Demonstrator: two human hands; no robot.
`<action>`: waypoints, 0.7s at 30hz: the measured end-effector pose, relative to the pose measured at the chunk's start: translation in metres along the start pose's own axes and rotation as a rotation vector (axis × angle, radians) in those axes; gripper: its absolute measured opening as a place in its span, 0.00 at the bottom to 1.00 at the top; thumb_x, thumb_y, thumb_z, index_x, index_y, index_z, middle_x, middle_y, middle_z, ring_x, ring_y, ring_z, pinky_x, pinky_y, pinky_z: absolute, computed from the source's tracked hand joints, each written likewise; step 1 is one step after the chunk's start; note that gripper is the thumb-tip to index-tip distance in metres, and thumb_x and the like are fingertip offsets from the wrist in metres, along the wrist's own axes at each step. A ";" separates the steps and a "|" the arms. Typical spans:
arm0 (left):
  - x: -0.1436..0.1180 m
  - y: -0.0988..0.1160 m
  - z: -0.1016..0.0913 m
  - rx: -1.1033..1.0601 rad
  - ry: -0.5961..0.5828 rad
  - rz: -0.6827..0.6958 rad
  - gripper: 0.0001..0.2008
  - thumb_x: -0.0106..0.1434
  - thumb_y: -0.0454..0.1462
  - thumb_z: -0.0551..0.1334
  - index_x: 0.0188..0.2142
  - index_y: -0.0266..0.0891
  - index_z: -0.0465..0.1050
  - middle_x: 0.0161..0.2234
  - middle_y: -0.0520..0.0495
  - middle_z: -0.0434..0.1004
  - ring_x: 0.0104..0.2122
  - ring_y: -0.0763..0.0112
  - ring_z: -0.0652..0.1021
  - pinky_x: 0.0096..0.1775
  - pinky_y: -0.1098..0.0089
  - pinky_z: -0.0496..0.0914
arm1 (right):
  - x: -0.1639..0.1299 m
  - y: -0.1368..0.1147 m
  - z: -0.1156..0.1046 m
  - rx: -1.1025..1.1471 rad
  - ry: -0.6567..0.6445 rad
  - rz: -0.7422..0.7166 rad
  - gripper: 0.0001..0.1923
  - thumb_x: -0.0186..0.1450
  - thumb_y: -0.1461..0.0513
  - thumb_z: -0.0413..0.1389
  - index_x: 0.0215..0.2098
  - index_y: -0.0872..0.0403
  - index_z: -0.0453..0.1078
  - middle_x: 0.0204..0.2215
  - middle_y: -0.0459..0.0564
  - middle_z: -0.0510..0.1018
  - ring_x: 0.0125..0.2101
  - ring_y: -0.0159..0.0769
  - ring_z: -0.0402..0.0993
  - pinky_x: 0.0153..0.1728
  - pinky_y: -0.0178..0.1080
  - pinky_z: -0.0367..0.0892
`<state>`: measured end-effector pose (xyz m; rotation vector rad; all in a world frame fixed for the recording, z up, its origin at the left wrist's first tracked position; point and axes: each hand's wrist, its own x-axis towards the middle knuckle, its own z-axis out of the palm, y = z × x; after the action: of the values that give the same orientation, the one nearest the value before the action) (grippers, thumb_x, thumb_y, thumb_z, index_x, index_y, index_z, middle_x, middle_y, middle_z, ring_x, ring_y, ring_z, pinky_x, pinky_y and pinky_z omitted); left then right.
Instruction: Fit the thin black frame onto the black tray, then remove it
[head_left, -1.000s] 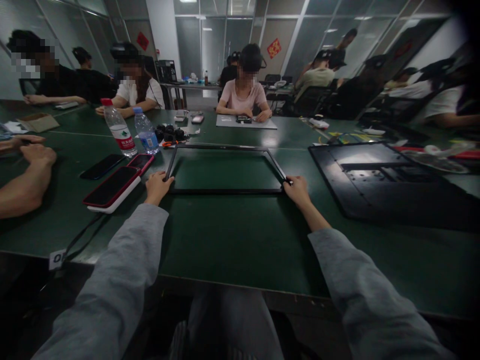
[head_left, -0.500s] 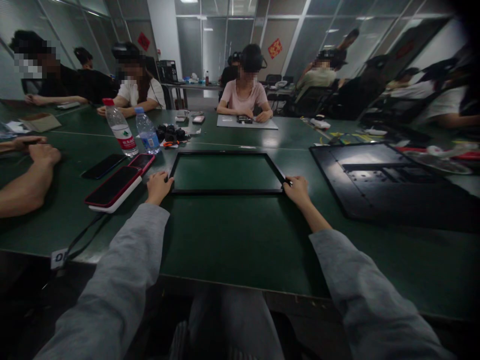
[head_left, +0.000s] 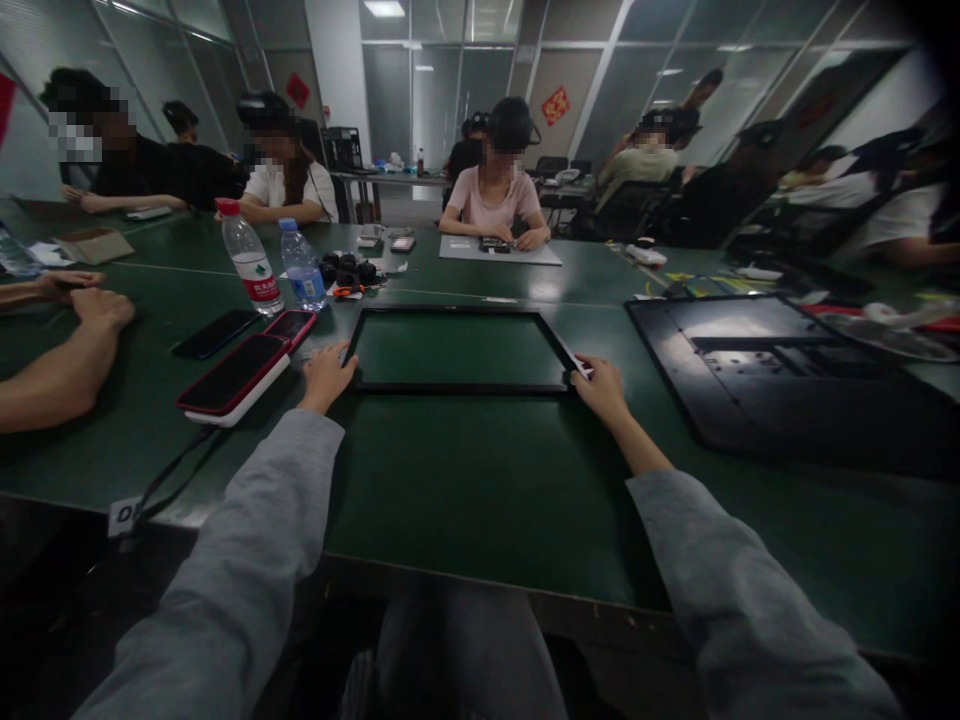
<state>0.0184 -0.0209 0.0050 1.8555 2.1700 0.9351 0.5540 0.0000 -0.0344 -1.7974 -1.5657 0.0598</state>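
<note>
**Two hands at the near corners of a flat black frame**

Both hands rest at opposite near corners of a thin black rectangular frame [head_left: 457,385], which lies flat on the green table [head_left: 480,480] directly ahead of the person; the table surface shows through its open middle. The left hand [head_left: 327,372] lies at the frame's near-left corner, fingers loosely curled and close together, their tips touching the frame edge; whether they pinch it or merely press on it cannot be told. The right hand [head_left: 600,385] sits at the near-right corner, fingers drawn narrow, thumb and forefinger closed on the corner of the frame, where a small pale patch shows at the fingertips. Grey sleeves cover both forearms.

Just left of the left hand lie a red-cased phone on a white block [head_left: 232,375], a second red phone [head_left: 291,324] and a dark phone [head_left: 215,333]. Beyond them stand two plastic water bottles [head_left: 255,265], near a cluster of small black parts [head_left: 346,272]. Right of the frame, well apart from the right hand, lies a large black back panel [head_left: 780,370]. At far left, another person's bare forearms and hands [head_left: 67,350] rest on the table. Across the table a person in a pink shirt [head_left: 495,195] sits with both hands on a grey mat [head_left: 499,253]; others sit along both sides.
</note>
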 end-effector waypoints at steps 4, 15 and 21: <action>0.002 -0.001 0.001 0.006 -0.027 0.003 0.24 0.70 0.44 0.63 0.64 0.44 0.76 0.63 0.34 0.76 0.64 0.37 0.72 0.63 0.36 0.63 | 0.000 0.000 -0.001 0.006 -0.012 -0.012 0.27 0.61 0.59 0.53 0.56 0.59 0.77 0.45 0.62 0.80 0.44 0.49 0.77 0.58 0.57 0.69; -0.008 0.010 -0.002 0.020 -0.092 0.116 0.23 0.70 0.46 0.64 0.62 0.46 0.78 0.70 0.34 0.67 0.70 0.34 0.62 0.64 0.29 0.58 | -0.001 -0.001 -0.003 0.120 -0.036 -0.026 0.26 0.61 0.59 0.55 0.56 0.57 0.78 0.49 0.62 0.84 0.48 0.51 0.82 0.57 0.56 0.73; -0.014 0.019 -0.009 0.030 -0.303 0.250 0.31 0.63 0.54 0.71 0.63 0.51 0.77 0.73 0.38 0.64 0.71 0.34 0.61 0.65 0.30 0.57 | 0.001 0.003 -0.001 0.044 -0.041 -0.045 0.24 0.61 0.59 0.55 0.53 0.56 0.79 0.47 0.62 0.84 0.49 0.54 0.81 0.57 0.59 0.72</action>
<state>0.0334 -0.0365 0.0177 2.1569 1.8168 0.6093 0.5575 0.0004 -0.0347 -1.7360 -1.6204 0.1092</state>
